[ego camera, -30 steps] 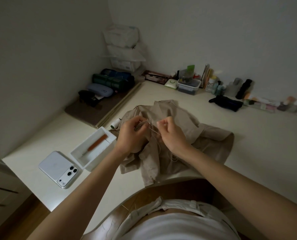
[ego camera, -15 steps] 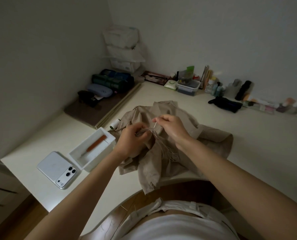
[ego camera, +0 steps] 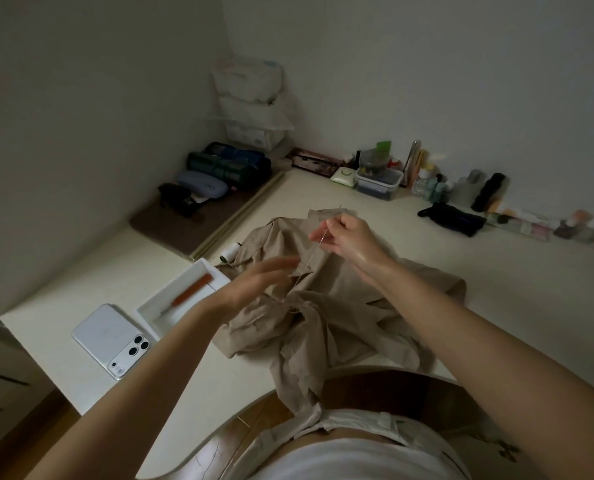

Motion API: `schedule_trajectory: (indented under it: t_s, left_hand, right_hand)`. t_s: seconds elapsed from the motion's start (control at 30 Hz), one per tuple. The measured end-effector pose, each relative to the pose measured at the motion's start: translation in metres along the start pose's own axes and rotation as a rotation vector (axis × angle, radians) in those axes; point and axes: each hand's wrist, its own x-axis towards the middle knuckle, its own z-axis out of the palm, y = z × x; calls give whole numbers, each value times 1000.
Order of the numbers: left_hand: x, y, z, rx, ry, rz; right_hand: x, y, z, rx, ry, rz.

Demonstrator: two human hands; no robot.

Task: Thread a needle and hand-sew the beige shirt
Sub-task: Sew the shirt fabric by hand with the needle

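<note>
Beige shirt (ego camera: 340, 317) crumpled mid-table (ego camera: 496, 271), one end hanging over near edge. Right hand (ego camera: 352, 237) raised above shirt, fingertips pinching thread (ego camera: 314, 252) that runs taut down into fabric; needle too fine to make out. Left hand (ego camera: 254, 282) blurred, fingers extended, holding nothing, over shirt's left side. Thread spool (ego camera: 229, 252) just beside shirt. White tray (ego camera: 174, 293) and phone (ego camera: 110, 339) left of shirt.

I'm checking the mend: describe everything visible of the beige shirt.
The crumpled beige fabric shirt lies bunched on the pale desk, one end hanging over the near edge. A pale thread runs from its folds up to the right hand, which pinches it. The blurred left hand, fingers straight, is over its left side; contact unclear.
</note>
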Motion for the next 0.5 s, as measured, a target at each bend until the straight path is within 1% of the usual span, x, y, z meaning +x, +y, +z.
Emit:
schedule_trajectory:
  t_s: [0.1, 0.17, 0.23, 0.33, 0.43, 0.5]
  left_hand:
    - [1, 14, 3, -187, -95, 57]
    - [-1, 19, 2, -305, -85, 113]
    - [-1, 21, -3, -404, -35, 165]
    - [-1, 23, -14, -591, 72, 191]
    - [-1, 27, -21, -726, 196, 200]
    - [0, 28, -25, -770, 262, 202]
  right_hand:
    - [5, -5, 0, 75, 57, 20]
    - [10, -2, -5, 140, 118, 72]
    - [15, 6, -12, 115, 180, 117]
    - [17, 23, -23, 1, 266, 170]
    - [15, 41, -32, -188, 296, 237]
    - [12, 53, -34, -269, 296, 294]
